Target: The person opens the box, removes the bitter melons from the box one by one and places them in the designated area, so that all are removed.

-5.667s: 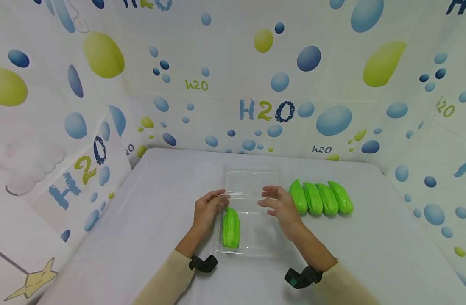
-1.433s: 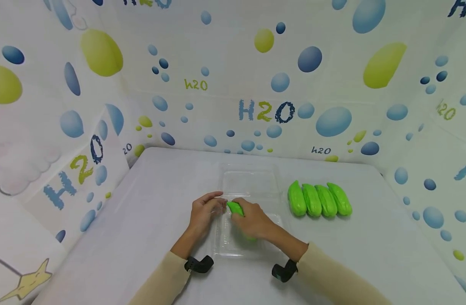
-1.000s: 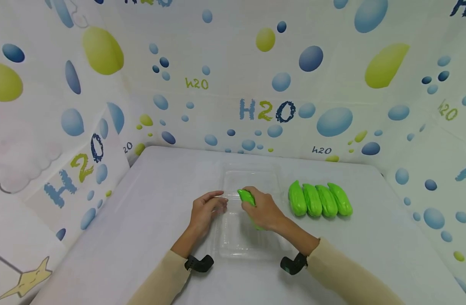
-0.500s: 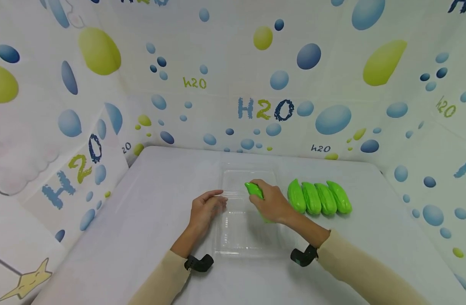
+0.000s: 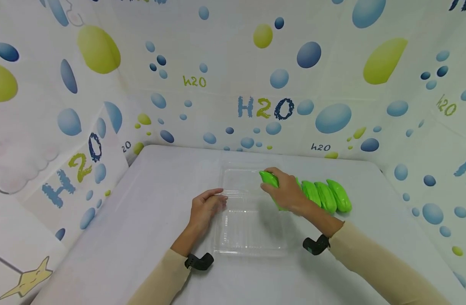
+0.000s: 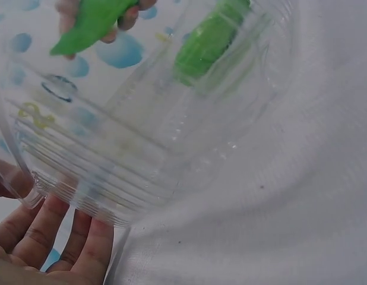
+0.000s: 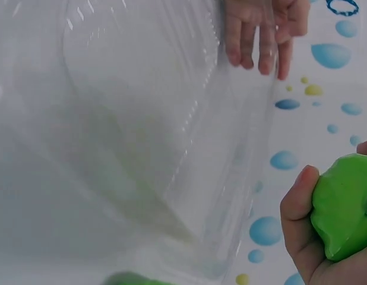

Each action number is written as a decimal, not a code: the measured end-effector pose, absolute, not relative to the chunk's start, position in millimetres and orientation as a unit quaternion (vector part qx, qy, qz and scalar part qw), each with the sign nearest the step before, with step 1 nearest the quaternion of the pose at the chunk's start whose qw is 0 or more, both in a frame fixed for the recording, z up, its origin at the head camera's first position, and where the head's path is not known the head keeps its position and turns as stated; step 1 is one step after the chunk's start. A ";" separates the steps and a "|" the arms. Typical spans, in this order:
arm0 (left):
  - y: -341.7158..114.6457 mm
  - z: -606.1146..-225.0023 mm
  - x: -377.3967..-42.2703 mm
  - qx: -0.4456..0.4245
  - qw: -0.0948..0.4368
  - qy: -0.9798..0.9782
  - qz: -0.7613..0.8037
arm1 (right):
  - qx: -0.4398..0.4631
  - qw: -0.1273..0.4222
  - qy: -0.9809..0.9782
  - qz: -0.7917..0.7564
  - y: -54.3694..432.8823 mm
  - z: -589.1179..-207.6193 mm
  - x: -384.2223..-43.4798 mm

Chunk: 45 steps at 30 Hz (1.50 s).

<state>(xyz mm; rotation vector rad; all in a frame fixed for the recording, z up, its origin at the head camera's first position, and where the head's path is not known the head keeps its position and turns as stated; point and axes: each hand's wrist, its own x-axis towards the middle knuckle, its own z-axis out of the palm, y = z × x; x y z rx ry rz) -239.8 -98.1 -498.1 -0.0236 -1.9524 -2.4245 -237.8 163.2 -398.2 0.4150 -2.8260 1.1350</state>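
My right hand (image 5: pixel 288 192) grips a bright green, ridged gourd (image 5: pixel 269 179) with a tapered tip, held above the right side of a clear plastic box (image 5: pixel 252 254). The right wrist view shows the gourd's (image 7: pixel 344 202) blunt lobed end between the thumb and fingers. The box lies flat with its lid (image 5: pixel 242 170) folded back away from me. At the box's left side, by the hinge, is my left hand (image 5: pixel 203 209), its loosely straight fingers (image 6: pixel 38 237) against the plastic from outside. More green gourds (image 5: pixel 326 197) lie side by side, right of the box; my right hand hides part of the nearest.
A white cloth (image 5: pixel 160 190) covers the table. Behind it and along both sides hangs a pale curtain (image 5: pixel 217 42) printed with blue and green drops. Black cameras (image 5: pixel 199 262) are strapped to both wrists.
Earlier one gourd lay in the left of the box. My right hand took hold of it, raised it and carried it rightward towards the row. My left hand stayed by the hinge.
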 end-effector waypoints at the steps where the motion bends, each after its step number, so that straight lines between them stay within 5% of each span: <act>1: -98.0 -498.0 -239.4 -0.008 0.014 -0.626 -0.780 | 0.133 0.039 -0.918 0.371 165.8 -397.3 -238.6; 22: -98.0 -498.4 -237.5 -0.014 0.011 -0.624 -0.781 | 0.076 0.124 -0.929 0.340 233.8 -385.7 -266.3; 45: -98.0 -496.5 -236.7 -0.014 0.016 -0.646 -0.763 | -0.022 0.124 -0.945 0.301 319.0 -391.7 -274.3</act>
